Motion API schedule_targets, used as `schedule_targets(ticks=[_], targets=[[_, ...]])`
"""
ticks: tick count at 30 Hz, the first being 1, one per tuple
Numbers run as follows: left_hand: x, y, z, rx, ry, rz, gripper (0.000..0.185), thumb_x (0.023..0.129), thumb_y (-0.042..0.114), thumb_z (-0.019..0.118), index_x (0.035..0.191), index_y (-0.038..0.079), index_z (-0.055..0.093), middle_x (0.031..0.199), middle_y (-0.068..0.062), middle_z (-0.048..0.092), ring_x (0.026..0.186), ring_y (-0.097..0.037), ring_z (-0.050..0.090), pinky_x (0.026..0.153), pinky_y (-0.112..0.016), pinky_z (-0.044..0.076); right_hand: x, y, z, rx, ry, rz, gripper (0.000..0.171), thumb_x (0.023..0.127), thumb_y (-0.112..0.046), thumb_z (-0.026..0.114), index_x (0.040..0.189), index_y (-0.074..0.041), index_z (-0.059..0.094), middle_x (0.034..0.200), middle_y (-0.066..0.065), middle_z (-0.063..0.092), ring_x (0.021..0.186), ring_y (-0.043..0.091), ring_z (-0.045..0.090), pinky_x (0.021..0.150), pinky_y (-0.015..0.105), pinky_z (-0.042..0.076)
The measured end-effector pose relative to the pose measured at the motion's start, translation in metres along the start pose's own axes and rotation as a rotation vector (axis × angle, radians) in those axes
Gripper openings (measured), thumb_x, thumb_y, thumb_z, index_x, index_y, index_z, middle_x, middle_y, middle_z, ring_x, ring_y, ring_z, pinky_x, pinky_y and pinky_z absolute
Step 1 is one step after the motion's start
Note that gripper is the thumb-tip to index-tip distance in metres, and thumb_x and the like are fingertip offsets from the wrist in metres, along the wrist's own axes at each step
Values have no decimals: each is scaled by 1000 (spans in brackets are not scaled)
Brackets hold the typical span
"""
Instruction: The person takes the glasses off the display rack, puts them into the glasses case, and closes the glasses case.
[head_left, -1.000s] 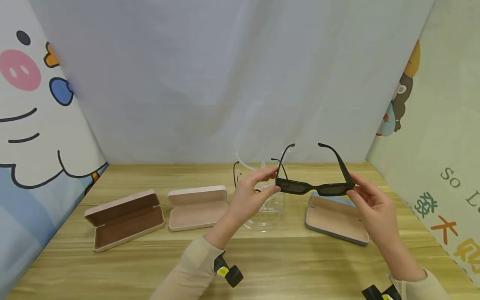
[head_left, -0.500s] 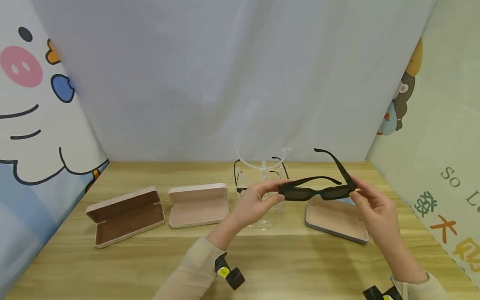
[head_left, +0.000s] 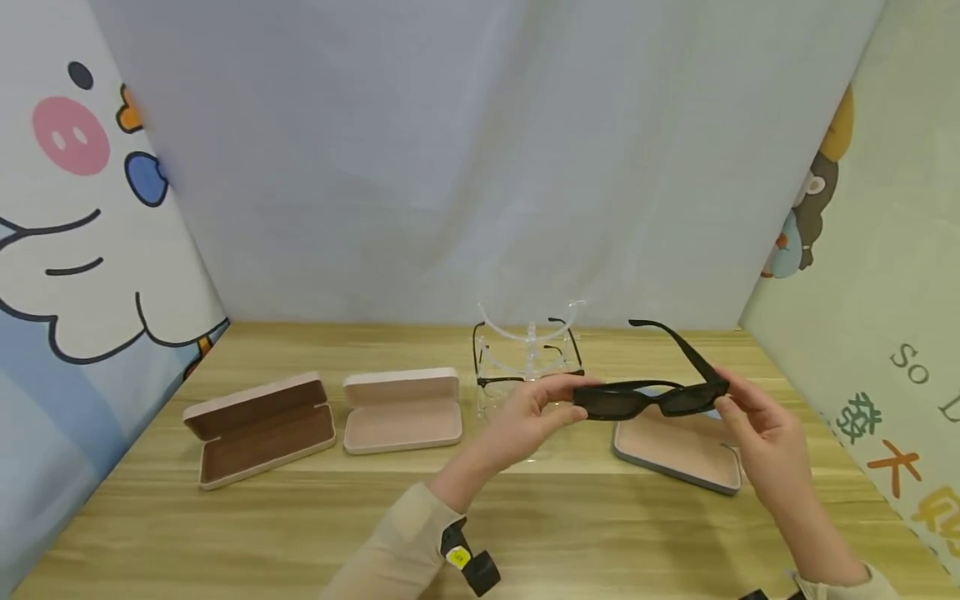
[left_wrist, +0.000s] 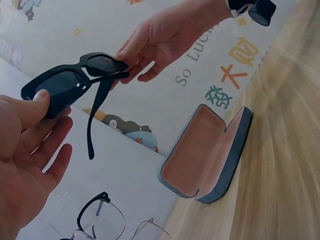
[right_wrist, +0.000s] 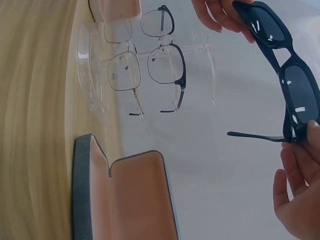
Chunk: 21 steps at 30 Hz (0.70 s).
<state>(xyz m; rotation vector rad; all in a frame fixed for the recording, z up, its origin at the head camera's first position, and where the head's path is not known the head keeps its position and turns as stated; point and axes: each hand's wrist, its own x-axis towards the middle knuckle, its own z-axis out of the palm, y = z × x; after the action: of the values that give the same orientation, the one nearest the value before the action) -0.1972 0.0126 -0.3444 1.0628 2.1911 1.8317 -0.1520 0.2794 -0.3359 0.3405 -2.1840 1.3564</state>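
Observation:
Black sunglasses (head_left: 615, 405) are held up between both hands, above the table. My left hand (head_left: 528, 421) pinches the left end of the frame between thumb and fingers. At the opposite end, my right hand (head_left: 768, 442) grips the corner by the hinge. The left temple lies folded in behind the lenses, while the right temple (head_left: 686, 352) sticks out away from me. Just below and behind the sunglasses, a blue-grey glasses case (head_left: 675, 457) with a peach lining lies with its lid raised; the sunglasses and right hand partly cover it.
A clear display stand (right_wrist: 85, 70) behind the left hand carries black-browed eyeglasses (right_wrist: 183, 80) and a thin-rimmed pair (right_wrist: 110, 75). To the left are two more open cases, one pink-lined (head_left: 402, 427) and one brown-lined (head_left: 266, 446). Cloth walls (head_left: 360, 167) enclose the table (head_left: 300, 533).
The left temple has swung inward from sticking out to lying folded behind the lenses. The sunglasses and both hands have shifted slightly down and right in the head view.

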Motion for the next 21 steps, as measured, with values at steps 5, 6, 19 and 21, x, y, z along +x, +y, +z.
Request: schedule_targets(ticks=[5,6,19,21], targets=[[4,-5,7,-154,34,1,28,90,5,54,118,0,49,118,-18,58,107,-24,56,83,-24,48,-5,4,-3,-3,15,24,33,90,2,50,123,6,52,102,-24,60,95,-7,55,78,5,42],[5,-6,8,-180,41,2,27,90,3,54,116,-2,48,116,-21,58,107,-25,57,83,-25,48,-7,5,-3,-11,19,28,33,90,2,50,123,5,52,102,-24,60,94,-7,55,78,5,42],[18,-14,28,-179,212,45,23,87,4,57,108,-3,54,134,-11,47,122,-23,44,98,-31,40,-13,13,-9,181,-11,37,32,92,3,47,123,8,51,109,-18,61,102,-6,55,83,5,41],[18,-11,29,-179,222,43,23,87,4,57,108,-5,54,138,-11,42,127,-23,40,101,-33,37,-14,15,-10,196,-20,43,32,92,2,46,123,7,51,109,-17,61,103,-6,55,83,5,41]])
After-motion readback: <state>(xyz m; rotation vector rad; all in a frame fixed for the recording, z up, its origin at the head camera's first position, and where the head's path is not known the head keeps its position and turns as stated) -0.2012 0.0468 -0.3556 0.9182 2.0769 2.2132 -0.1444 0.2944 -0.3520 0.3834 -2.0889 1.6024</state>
